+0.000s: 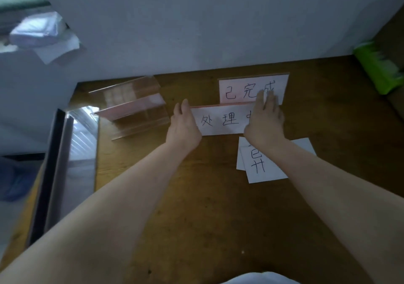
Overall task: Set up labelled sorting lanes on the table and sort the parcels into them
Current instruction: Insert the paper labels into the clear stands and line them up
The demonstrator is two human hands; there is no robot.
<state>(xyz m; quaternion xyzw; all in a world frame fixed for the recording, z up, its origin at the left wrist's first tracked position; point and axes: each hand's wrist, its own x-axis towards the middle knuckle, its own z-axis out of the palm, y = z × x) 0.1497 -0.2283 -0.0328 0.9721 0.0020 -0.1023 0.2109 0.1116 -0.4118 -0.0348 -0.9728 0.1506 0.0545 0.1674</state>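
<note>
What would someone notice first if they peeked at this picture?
First comes the white handwritten sign near the picture's middle, with the left hand at its left end and the right hand flat over its right end. A second sign stands just behind, and empty clear stands sit to the left.

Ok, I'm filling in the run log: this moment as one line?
stage: label setup | left hand: at left edge of 处理中 sign | right hand: flat on its front | 已完成 sign: upright behind
</note>
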